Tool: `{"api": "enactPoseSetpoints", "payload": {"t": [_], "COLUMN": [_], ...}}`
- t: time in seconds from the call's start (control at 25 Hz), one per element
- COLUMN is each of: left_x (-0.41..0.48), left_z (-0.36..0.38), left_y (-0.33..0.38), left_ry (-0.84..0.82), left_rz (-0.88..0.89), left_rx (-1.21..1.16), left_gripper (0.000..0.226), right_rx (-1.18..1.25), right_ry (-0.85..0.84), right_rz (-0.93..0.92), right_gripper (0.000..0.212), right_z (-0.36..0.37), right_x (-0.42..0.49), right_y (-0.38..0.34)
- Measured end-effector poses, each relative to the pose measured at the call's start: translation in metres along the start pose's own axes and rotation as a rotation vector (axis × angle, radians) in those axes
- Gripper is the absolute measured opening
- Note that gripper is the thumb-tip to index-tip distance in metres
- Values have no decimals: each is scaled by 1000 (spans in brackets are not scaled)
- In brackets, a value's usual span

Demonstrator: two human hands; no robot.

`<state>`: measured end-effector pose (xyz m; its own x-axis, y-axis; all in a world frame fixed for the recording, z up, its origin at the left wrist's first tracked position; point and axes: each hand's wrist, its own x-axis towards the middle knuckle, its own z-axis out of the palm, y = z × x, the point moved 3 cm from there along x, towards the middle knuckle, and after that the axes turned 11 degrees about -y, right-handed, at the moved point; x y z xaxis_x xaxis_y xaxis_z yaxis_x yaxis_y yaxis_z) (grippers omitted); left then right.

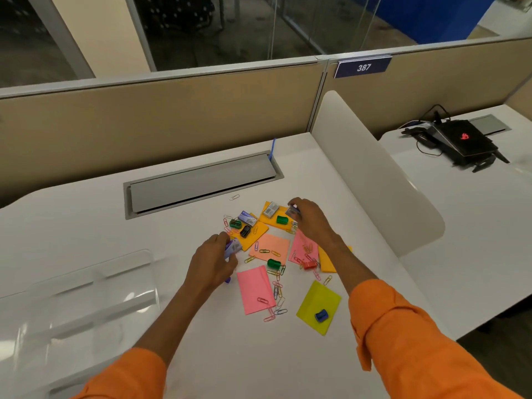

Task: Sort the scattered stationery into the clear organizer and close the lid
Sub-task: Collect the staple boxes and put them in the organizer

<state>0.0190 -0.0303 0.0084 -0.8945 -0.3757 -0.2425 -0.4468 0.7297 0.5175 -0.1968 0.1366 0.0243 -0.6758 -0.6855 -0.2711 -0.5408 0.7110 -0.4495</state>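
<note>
White desk (230,355) bears sticky notes (254,289), paper clips (275,292), clear organizer (86,298).

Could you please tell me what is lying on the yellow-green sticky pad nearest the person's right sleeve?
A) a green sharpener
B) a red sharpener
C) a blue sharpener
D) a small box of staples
C: a blue sharpener sits on the yellow-green sticky pad, near its lower edge, with nothing else on that pad.

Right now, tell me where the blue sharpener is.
Head view: the blue sharpener sits on the yellow-green pad at the near right corner of the scatter, right of the nearer pink pad.
</note>
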Motion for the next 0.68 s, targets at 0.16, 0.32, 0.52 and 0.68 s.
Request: {"api": "enactPoseSetpoints", "payload": {"t": [0.16,0.32,0.52,0.68], "left_x": [35,56,67,77], "left_z": [-24,-33,-31,-29], "left_y": [-1,-5,-9,-14], "left_ry": [-4,13,-1,-34], "left_rz": [53,101,137,140], "left_rx": [99,125,122,147], "left_gripper": [34,33,35,34], "right_rx": [-124,-291,-402,-414], "right_ry": [-107,-231,-342,-366], "right_rz": [-62,-133,-187,-175], "right_gripper": [28,29,31,35], "right_z": [-4,-1,8,12], "right_x": [36,64,80,88], "right_y": [-16,-24,-25,-26]}}
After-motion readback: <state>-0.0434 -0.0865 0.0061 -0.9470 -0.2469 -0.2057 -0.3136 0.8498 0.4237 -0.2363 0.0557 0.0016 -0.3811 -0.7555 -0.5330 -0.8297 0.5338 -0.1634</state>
